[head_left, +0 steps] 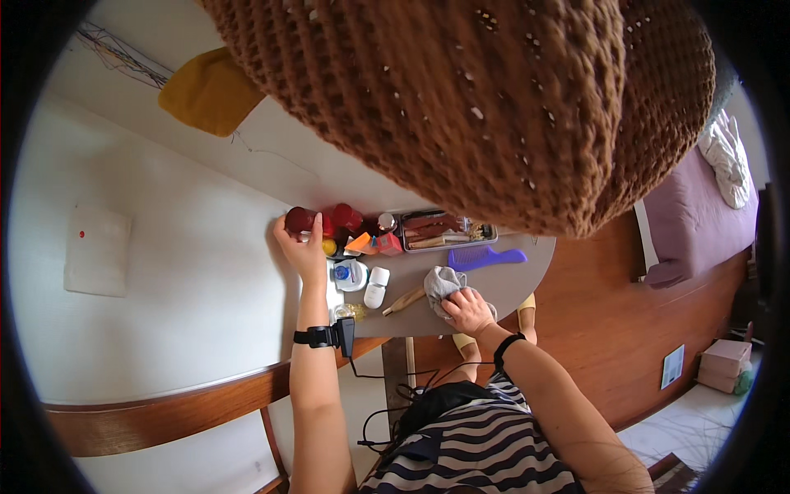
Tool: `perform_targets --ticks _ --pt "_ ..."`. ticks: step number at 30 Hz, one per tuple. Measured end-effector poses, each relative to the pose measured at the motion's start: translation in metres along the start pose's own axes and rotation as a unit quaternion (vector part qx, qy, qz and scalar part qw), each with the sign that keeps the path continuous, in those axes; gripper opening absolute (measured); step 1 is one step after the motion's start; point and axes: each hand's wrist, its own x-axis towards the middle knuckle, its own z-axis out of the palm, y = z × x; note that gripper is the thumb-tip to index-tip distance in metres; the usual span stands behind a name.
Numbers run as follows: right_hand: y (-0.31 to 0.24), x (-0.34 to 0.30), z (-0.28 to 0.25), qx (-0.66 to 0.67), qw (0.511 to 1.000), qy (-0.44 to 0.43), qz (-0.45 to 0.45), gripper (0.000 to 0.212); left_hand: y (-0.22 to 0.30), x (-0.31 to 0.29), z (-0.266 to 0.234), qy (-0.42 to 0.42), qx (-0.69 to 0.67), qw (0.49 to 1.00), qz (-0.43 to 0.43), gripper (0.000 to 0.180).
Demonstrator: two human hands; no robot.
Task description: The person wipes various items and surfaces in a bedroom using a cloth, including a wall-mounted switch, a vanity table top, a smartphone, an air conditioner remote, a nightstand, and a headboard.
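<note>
At the table's far left corner, my left hand [304, 247] is closed around a dark red jar-like container [299, 220], thumb on its right side. A second red container [346, 217] stands just to the right of it. My right hand [467, 312] is pressed on a crumpled grey cloth [445, 281] near the front edge, fingers bent into it. Beside the cloth lie a wooden-handled stick [404, 301] and a purple comb [487, 258]. Between my hands are a white bottle with a blue cap [350, 275] and a white pill-type bottle [376, 287].
A tray [448, 244] of slender items sits at the back of the grey table [527, 280], with small orange and red boxes [389, 244] beside it. A large brown woven lampshade-like object [461, 107] hangs over the table. A wooden rail [206, 412] runs at lower left; a bed [699, 214] is at right.
</note>
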Motion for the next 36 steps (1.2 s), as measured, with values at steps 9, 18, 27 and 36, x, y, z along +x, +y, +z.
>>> perform_targets --ticks 9,18,27,36 --pt "-0.001 0.002 -0.005 -0.001 1.0 -0.026 0.001 0.04 -0.031 -0.007 0.003 -0.041 0.135 0.99 0.019 0.049" --pt "0.001 0.0 -0.004 0.0 1.0 -0.028 -0.006 0.044 -0.04 0.001 0.009 -0.081 0.199 0.976 -0.026 0.044" --pt "0.001 0.001 -0.003 -0.006 1.0 -0.016 -0.012 0.042 -0.056 0.003 0.01 -0.114 0.236 0.965 -0.028 0.042" --pt "0.002 -0.001 -0.002 -0.006 1.0 -0.019 -0.012 0.043 -0.059 0.002 0.012 -0.139 0.298 0.944 -0.026 0.048"
